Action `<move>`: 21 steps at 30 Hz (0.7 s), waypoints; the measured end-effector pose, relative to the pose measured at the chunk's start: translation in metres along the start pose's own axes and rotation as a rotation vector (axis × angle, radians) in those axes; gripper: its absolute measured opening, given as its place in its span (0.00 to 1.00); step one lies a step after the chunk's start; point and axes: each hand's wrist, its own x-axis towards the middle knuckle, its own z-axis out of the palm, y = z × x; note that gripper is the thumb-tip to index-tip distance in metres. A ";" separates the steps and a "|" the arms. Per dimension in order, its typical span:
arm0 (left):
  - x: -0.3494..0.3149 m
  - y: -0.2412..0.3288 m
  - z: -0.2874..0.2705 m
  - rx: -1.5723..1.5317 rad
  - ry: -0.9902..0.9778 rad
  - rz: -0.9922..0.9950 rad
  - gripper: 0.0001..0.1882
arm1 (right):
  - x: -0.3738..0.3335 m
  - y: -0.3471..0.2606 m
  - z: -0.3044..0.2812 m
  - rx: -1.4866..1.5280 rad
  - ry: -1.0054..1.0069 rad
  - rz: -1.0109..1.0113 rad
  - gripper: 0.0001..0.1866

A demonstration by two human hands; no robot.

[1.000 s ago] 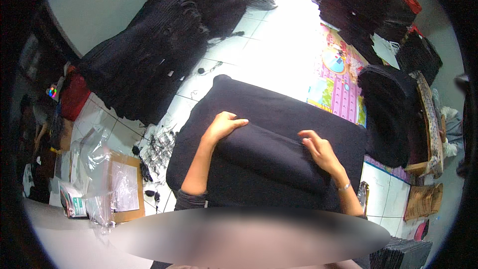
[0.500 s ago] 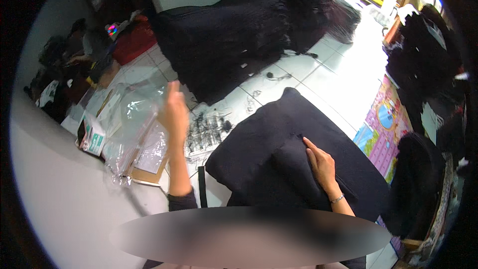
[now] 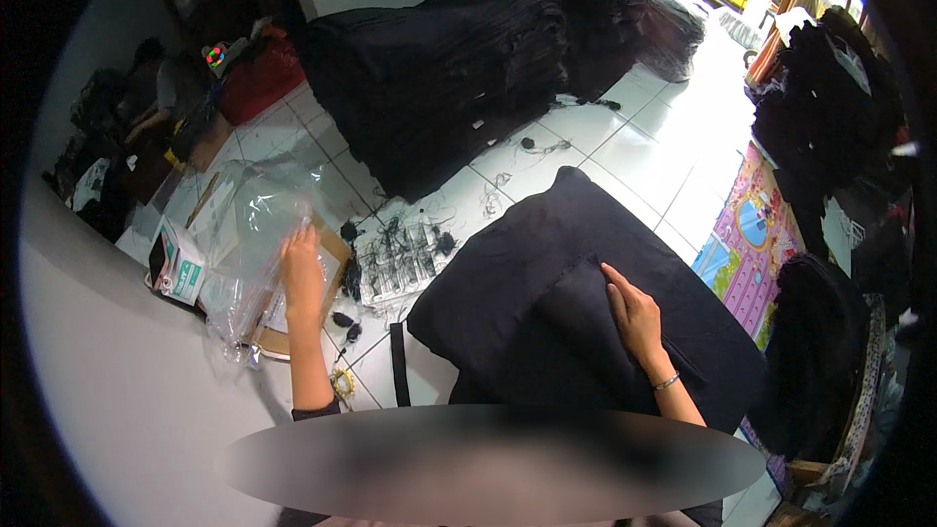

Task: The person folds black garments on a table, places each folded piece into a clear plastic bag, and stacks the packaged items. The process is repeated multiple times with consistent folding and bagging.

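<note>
My left hand [image 3: 302, 268] is on a clear plastic bag [image 3: 262, 205], its fingers bent together at the bag's pinkish edge. Beneath the bag lies a piece of brown cardboard [image 3: 276, 344] with white sheets. My right hand [image 3: 637, 320] lies on a folded black cloth [image 3: 527, 273], fingers stretched out and nearly flat, a thin bracelet at the wrist. The cloth spreads over the floor before me, slightly raised under the palm. A narrow black strip [image 3: 399, 363] lies at its left side.
A big heap of black fabric [image 3: 439, 78] fills the far side. Black threads cover a white ridged tray [image 3: 395, 263]. A yellow tape roll [image 3: 343, 383] sits by my left forearm. A small box [image 3: 181, 268] stands left. A colourful mat [image 3: 747, 244] and dark clothes [image 3: 830, 98] lie right.
My left hand has come down and to the left, from in the air beside the plastic bag onto its edge. My right hand stays on the black cloth.
</note>
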 end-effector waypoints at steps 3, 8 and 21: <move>0.011 -0.026 -0.005 -0.427 0.111 -0.358 0.15 | 0.000 0.003 0.002 0.008 0.006 0.016 0.18; 0.020 -0.053 -0.026 -0.857 -0.114 -0.471 0.16 | -0.002 0.004 0.001 0.018 -0.021 0.046 0.18; 0.069 -0.103 -0.055 -0.632 0.778 -0.420 0.31 | 0.009 -0.032 -0.037 0.121 -0.153 -0.085 0.27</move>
